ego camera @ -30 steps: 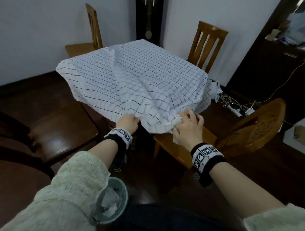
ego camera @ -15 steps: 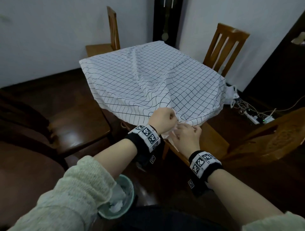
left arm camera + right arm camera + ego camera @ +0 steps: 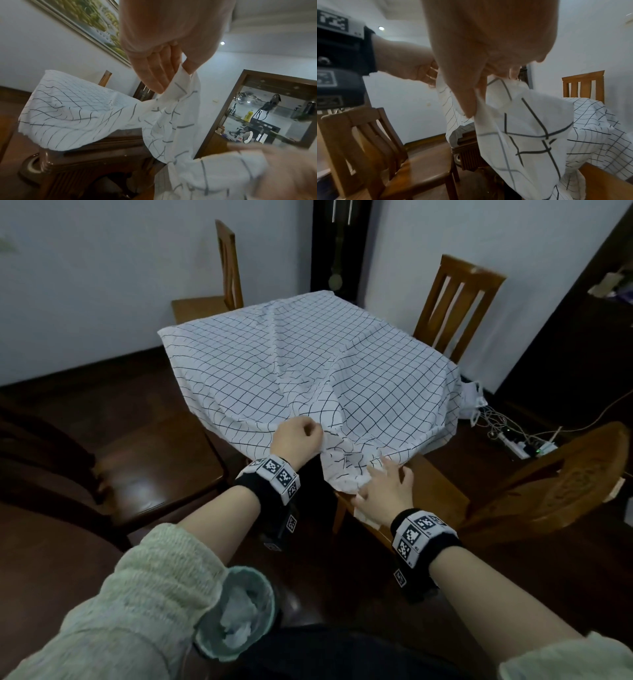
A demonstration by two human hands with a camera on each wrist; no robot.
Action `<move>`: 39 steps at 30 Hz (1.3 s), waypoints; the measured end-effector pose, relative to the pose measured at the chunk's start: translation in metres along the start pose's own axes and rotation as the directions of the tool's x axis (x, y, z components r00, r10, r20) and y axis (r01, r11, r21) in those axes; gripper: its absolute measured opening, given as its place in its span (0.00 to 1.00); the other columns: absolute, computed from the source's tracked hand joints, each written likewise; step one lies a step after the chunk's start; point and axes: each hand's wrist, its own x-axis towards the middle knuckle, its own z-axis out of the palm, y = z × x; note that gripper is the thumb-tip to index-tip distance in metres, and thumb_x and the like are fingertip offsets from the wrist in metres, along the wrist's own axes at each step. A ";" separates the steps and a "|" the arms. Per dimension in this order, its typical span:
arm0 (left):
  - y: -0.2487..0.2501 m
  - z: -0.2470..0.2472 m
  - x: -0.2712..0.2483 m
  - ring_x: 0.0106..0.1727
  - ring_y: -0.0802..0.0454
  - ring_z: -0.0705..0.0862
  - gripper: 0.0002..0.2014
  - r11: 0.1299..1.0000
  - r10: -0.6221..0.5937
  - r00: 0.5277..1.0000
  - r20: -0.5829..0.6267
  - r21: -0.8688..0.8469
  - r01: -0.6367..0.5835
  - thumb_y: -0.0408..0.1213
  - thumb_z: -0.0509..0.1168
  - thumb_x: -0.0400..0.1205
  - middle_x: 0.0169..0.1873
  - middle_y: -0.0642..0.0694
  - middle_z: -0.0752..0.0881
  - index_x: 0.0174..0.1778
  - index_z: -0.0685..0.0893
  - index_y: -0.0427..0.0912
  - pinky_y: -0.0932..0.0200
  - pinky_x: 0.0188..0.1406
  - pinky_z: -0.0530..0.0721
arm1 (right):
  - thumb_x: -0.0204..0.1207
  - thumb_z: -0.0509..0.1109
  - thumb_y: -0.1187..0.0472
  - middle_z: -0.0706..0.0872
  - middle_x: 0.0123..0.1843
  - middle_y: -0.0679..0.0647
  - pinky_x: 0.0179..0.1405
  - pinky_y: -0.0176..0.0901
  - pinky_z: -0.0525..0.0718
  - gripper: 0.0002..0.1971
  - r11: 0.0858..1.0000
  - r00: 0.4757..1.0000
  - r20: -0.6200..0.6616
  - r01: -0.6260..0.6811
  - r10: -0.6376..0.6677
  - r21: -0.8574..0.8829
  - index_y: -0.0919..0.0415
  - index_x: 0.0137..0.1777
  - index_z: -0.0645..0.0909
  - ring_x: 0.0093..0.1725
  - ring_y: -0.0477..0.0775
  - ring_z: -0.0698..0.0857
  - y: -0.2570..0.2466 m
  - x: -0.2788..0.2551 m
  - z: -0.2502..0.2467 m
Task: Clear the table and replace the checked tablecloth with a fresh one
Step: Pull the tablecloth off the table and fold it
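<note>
Checked tablecloth (image 3: 308, 364) drapes the surface (image 3: 96, 151), its near corner bunched at 6 o'clock. Left hand (image 3: 297, 440) fists that gathered edge; right hand (image 3: 385, 493), at its 4 o'clock, pinches the hanging corner between thumb and fingers (image 3: 467, 102).

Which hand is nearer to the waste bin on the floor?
Left. The left hand grips the checked tablecloth up and slightly right of the waste bin; the right hand holds the cloth's bunched corner farther right.
</note>
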 end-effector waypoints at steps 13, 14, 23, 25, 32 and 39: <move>0.009 -0.002 -0.012 0.33 0.43 0.85 0.08 0.955 -0.045 0.969 0.244 -0.274 0.114 0.35 0.65 0.76 0.27 0.44 0.82 0.32 0.84 0.37 0.40 0.36 0.90 | 0.81 0.62 0.40 0.67 0.82 0.47 0.71 0.58 0.44 0.19 0.969 0.940 -0.312 0.194 -0.139 0.150 0.47 0.42 0.91 0.82 0.59 0.54 -0.038 -0.002 -0.001; 0.010 -0.003 -0.014 0.34 0.44 0.86 0.08 0.954 -0.027 0.963 0.269 -0.281 0.106 0.34 0.65 0.77 0.27 0.44 0.82 0.33 0.84 0.37 0.41 0.36 0.90 | 0.82 0.59 0.39 0.68 0.81 0.45 0.71 0.56 0.45 0.21 0.968 0.953 -0.294 0.142 -0.078 0.206 0.47 0.46 0.91 0.82 0.56 0.54 -0.040 0.001 -0.002; -0.007 -0.014 -0.019 0.32 0.58 0.79 0.09 0.974 0.131 0.955 0.266 -0.215 -0.074 0.40 0.69 0.78 0.27 0.51 0.83 0.32 0.86 0.42 0.61 0.36 0.78 | 0.84 0.61 0.49 0.83 0.40 0.40 0.51 0.44 0.51 0.25 0.933 0.871 -0.491 0.188 -0.014 0.306 0.50 0.22 0.71 0.60 0.46 0.79 -0.044 0.010 -0.005; -0.014 -0.015 -0.020 0.31 0.59 0.78 0.11 0.962 0.133 0.953 0.273 -0.265 -0.058 0.43 0.69 0.79 0.27 0.54 0.81 0.31 0.83 0.46 0.65 0.34 0.75 | 0.83 0.62 0.51 0.76 0.32 0.40 0.50 0.44 0.52 0.28 0.920 0.872 -0.489 0.201 -0.012 0.336 0.50 0.19 0.63 0.51 0.46 0.79 -0.046 0.011 -0.007; -0.038 -0.018 -0.023 0.34 0.65 0.80 0.07 0.897 0.138 0.880 0.455 -0.433 0.083 0.35 0.69 0.80 0.44 0.55 0.82 0.53 0.82 0.44 0.71 0.35 0.77 | 0.81 0.65 0.54 0.81 0.40 0.46 0.54 0.44 0.58 0.21 0.802 0.826 -0.557 0.274 0.085 0.530 0.57 0.24 0.76 0.43 0.50 0.79 -0.048 0.021 -0.006; -0.056 -0.004 -0.013 0.48 0.55 0.84 0.11 0.901 0.074 0.892 0.446 -0.413 0.132 0.32 0.72 0.77 0.47 0.53 0.85 0.50 0.81 0.50 0.63 0.48 0.81 | 0.78 0.67 0.52 0.83 0.44 0.46 0.57 0.49 0.63 0.22 0.749 0.740 -0.655 0.345 0.153 0.565 0.59 0.23 0.76 0.45 0.48 0.81 -0.046 0.022 -0.019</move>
